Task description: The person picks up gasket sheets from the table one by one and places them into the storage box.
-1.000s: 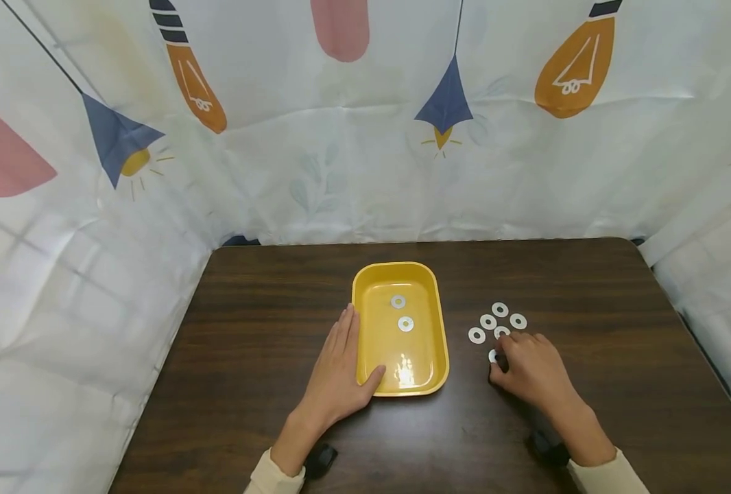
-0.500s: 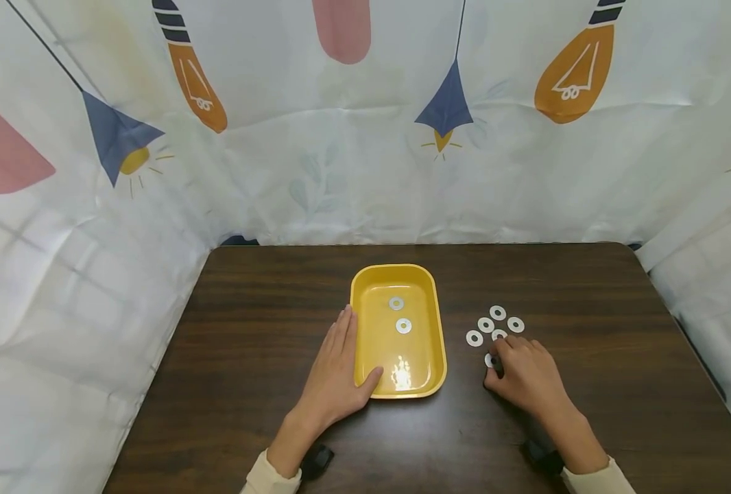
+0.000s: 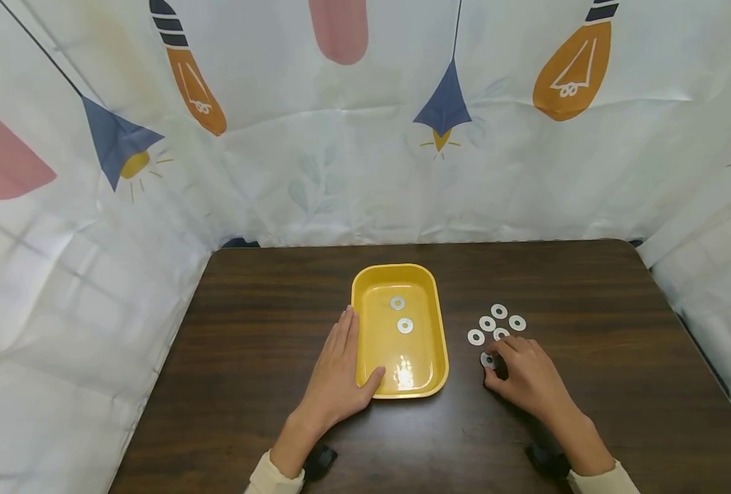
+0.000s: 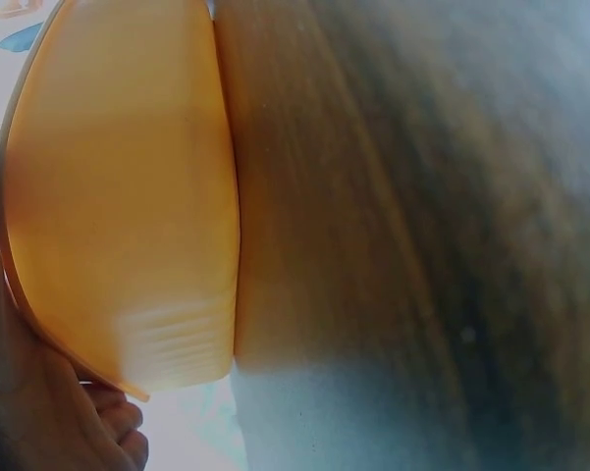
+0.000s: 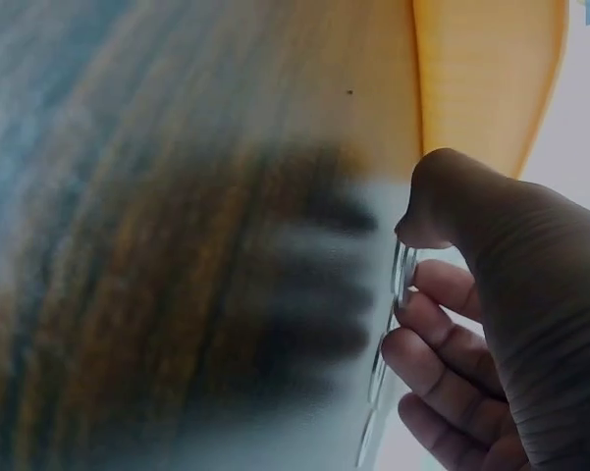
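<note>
In the head view my left hand (image 3: 336,374) rests along the left side of a yellow tray (image 3: 365,274), its fingers straight and its thumb at the near left corner. Two white washers lie in the tray, a farther washer (image 3: 398,303) and a nearer washer (image 3: 405,326). To the right of the tray, my right hand (image 3: 531,379) pinches another washer (image 3: 487,359) between thumb and fingertips, low over the tabletop. In the right wrist view this washer (image 5: 404,270) shows edge-on between thumb and finger.
Several white washers (image 3: 487,323) lie loose just beyond my right hand, one partly covered by its fingers. All stand on a dark wooden table (image 3: 267,309). A white patterned cloth (image 3: 341,171) hangs behind the table and at its sides. Black wrist cameras (image 3: 320,461) sit under both wrists.
The washer at my right fingertips has shifted slightly left and shows more of its ring. My left hand and the tray keep their places, apart from slight camera sway.
</note>
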The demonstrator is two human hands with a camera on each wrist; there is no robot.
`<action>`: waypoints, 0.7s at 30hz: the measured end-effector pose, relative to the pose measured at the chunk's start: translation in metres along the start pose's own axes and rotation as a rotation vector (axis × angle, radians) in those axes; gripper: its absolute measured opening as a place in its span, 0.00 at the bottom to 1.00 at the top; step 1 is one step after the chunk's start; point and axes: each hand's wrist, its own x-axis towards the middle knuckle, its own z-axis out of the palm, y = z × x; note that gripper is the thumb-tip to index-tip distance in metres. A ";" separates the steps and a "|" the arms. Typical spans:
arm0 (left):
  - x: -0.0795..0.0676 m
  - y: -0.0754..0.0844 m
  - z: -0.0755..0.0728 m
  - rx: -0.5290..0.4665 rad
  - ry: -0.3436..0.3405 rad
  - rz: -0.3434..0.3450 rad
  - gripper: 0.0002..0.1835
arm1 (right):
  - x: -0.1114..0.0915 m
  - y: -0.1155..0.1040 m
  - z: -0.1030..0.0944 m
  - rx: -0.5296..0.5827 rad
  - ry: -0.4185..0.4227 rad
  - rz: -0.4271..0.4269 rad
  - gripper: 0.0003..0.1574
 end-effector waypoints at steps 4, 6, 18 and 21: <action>0.000 0.000 0.000 0.005 0.003 0.009 0.57 | 0.000 0.001 0.002 0.027 0.052 -0.036 0.14; 0.000 0.000 0.000 0.002 -0.001 0.012 0.57 | 0.001 0.002 0.003 0.037 0.072 -0.051 0.13; 0.000 -0.003 -0.002 -0.009 -0.002 0.006 0.57 | 0.011 -0.002 -0.002 0.050 0.077 -0.065 0.16; 0.001 -0.001 0.000 -0.020 0.002 0.013 0.57 | 0.013 -0.001 -0.006 0.047 0.078 -0.056 0.16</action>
